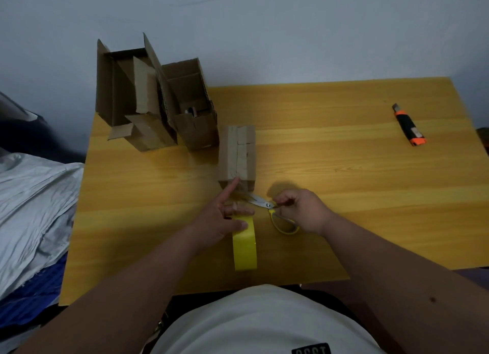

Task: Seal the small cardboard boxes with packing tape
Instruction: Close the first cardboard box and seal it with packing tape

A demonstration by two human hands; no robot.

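A small closed cardboard box (237, 155) lies lengthwise in the middle of the wooden table (330, 155), with tape along its top seam. My left hand (223, 218) grips a yellow tape roll (244, 245) with thumb and lower fingers, while its index finger stretches out and presses the box's near end. My right hand (303, 211) holds yellow-handled scissors (270, 211). Their blades point left toward the stretch of tape between roll and box.
Two open cardboard boxes (127, 97) (193, 107) stand at the table's far left corner, flaps up. An orange and black utility knife (408, 125) lies at the far right. Crumpled grey fabric (31, 208) lies left of the table.
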